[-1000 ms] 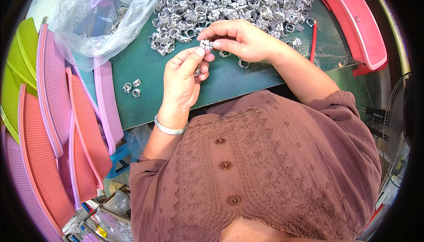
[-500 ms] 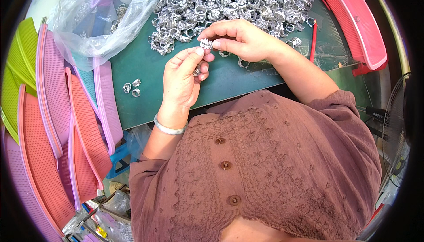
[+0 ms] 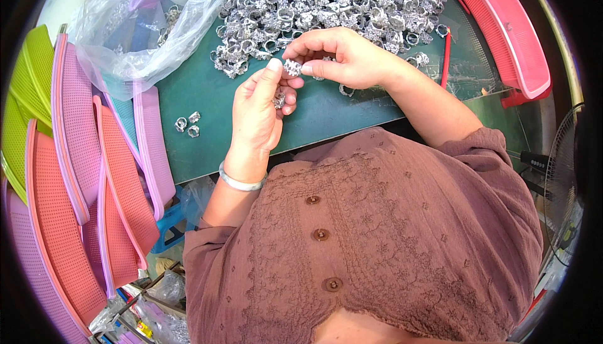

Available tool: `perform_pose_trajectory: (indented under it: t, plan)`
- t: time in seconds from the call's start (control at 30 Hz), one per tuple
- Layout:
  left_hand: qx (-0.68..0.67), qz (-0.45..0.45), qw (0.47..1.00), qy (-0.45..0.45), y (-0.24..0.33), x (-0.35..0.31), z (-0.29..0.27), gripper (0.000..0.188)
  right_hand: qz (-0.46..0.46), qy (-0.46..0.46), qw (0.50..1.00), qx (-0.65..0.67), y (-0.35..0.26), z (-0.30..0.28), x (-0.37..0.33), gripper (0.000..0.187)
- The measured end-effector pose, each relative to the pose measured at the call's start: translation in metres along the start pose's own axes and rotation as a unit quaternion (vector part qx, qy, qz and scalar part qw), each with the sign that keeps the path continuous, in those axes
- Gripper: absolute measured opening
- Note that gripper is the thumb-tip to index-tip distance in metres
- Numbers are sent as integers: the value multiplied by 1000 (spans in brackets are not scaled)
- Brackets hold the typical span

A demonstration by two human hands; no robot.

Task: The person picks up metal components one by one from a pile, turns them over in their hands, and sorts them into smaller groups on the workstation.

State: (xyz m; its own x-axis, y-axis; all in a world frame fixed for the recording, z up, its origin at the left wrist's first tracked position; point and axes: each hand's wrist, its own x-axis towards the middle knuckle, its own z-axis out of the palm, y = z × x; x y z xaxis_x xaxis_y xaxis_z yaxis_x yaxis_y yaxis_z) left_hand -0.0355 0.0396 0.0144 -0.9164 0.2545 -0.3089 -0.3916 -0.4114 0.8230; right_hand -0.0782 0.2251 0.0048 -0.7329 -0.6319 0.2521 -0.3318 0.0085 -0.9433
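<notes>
A silver ring (image 3: 292, 67) with a clustered, sparkling top sits between my two hands, over the near edge of a big ring pile. My right hand (image 3: 348, 60) pinches it between thumb and fingers. My left hand (image 3: 254, 108) is beside it, thumb raised and fingertips close behind the ring. Its lower fingers are curled around another silver ring (image 3: 279, 100), only partly visible. Under and beside my right hand lie a few loose rings, one of them a plain-looking ring (image 3: 346, 90). Three small rings (image 3: 193, 118) sit apart on the green table to the left.
The ring pile (image 3: 333, 5) covers the back of the green table (image 3: 207, 155). A clear plastic bag (image 3: 100, 49) stands back left. Perforated plastic baskets (image 3: 66, 218) are stacked at left. A pink basket (image 3: 502, 30) is at right, above a fan (image 3: 562, 174).
My left thumb has lifted off the ring, and the ring has turned slightly in my right fingers. A skin-toned shape has appeared at the top left edge.
</notes>
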Motion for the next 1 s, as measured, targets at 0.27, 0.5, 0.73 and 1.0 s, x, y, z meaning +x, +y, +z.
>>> perform_pose_trajectory:
  t: [0.27,0.5,0.73,1.0]
  plan:
    - [42,35,998,-5,-6,0,2,17,-25,25,999,-2,3,2,2,32]
    - [29,47,998,-35,-11,2,-4,22,-42,40,998,-39,1,-2,3,30]
    - [-1,36,999,-41,-10,3,-7,23,-28,46,999,7,5,-4,1,25]
    - [-11,-16,1000,-2,-2,7,-10,28,-24,86,996,18,4,-6,2,20]
